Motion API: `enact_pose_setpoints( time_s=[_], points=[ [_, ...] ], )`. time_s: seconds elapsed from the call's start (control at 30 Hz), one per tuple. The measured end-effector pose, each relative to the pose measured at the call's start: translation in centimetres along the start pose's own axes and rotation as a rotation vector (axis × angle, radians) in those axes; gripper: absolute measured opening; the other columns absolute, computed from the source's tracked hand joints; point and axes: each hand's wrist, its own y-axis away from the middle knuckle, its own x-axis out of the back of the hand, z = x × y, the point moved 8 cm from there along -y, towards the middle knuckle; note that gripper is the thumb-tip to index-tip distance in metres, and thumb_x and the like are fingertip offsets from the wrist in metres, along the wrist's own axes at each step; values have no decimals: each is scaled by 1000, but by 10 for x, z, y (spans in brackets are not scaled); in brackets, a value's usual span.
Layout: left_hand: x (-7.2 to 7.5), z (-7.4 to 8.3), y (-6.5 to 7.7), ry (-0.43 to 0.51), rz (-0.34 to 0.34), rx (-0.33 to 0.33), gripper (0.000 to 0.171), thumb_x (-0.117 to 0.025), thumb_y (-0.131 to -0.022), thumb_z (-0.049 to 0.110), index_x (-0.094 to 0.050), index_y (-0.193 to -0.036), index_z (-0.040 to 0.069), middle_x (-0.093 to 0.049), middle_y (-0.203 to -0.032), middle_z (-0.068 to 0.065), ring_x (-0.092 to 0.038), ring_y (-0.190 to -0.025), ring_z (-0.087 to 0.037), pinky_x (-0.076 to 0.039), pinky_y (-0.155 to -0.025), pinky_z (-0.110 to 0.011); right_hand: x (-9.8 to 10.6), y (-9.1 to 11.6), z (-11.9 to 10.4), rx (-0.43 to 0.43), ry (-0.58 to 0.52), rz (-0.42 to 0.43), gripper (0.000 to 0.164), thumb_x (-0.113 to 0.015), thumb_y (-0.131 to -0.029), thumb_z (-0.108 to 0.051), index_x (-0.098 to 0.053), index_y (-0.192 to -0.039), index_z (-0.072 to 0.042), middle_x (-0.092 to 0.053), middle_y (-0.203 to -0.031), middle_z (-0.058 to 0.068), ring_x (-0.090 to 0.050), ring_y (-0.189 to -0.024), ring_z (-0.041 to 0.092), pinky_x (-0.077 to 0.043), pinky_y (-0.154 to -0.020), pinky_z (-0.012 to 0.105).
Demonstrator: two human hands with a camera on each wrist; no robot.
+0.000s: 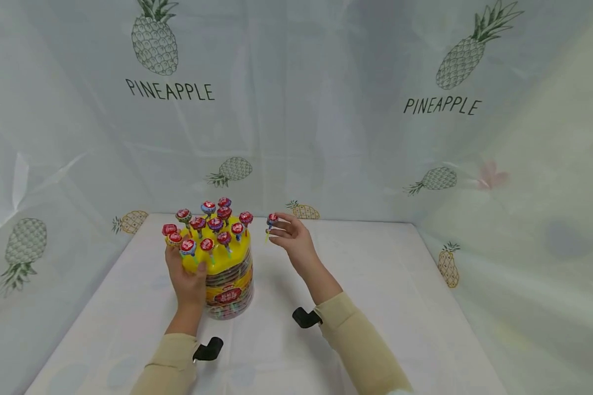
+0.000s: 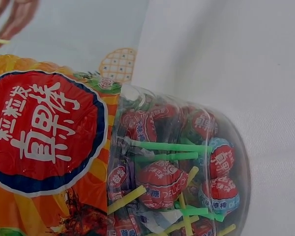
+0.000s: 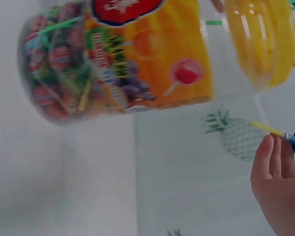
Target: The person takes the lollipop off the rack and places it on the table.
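A clear plastic jar (image 1: 229,296) with an orange and red label stands on the table, and wrapped lollipops (image 2: 162,184) with green and yellow sticks show through its lower wall. Several red-topped lollipops (image 1: 214,224) stick up from its yellow lid (image 1: 227,260). My left hand (image 1: 186,285) grips the jar at the lid, thumb on the near side and the other fingers partly hidden behind the lollipops. To the right of the lid, my right hand (image 1: 296,241) pinches one lollipop (image 1: 273,218) in the air; its yellow stick (image 3: 268,129) points down in the head view.
The white-covered table (image 1: 356,274) extends to the right of the jar. Behind it hangs a pale curtain (image 1: 306,120) printed with pineapples, which also runs down both sides. Black wrist mounts (image 1: 306,317) jut from both sleeves.
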Motion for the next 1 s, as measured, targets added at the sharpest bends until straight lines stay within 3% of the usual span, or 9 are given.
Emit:
enact_pose_setpoints(
  time_s=[0.3, 0.43, 0.73, 1.0],
  points=[
    [2, -2, 0, 18, -1, -14, 77, -63, -90, 46, -26, -151, 17, -34, -144, -3, -41, -128, -16, -36, -106, -21, 15, 6, 50, -120, 35, 26, 58, -67, -84, 12, -53, -136, -7, -61, -119, 16, -64, -101, 22, -56, -86, 35],
    [2, 0, 0, 15, 1, -5, 78, -63, -90, 45, -28, -150, 11, -33, -145, -5, -40, -128, -15, -36, -106, -20, 23, 11, 74, -183, 63, 50, 59, -68, -83, 12, -53, -136, -7, -62, -112, 13, -66, -96, 19, -57, -83, 33],
    [-1, 40, -3, 52, 3, 13, 70, -61, -92, 36, -33, -143, -3, -32, -144, -13, -39, -128, -14, -35, -106, -20, 34, 19, 116, -245, 174, 37, 59, -70, -83, 7, -50, -138, -2, -62, -111, 16, -66, -94, 21, -57, -81, 33],
    [-3, 38, -2, 68, 2, 19, 71, -62, -91, 35, -33, -144, -2, -33, -144, -8, -40, -128, -14, -36, -107, -21, 48, 23, 151, -292, 264, 1, 55, -71, -80, 10, -55, -132, 1, -64, -102, 14, -67, -82, 20, -58, -72, 33]
  ],
)
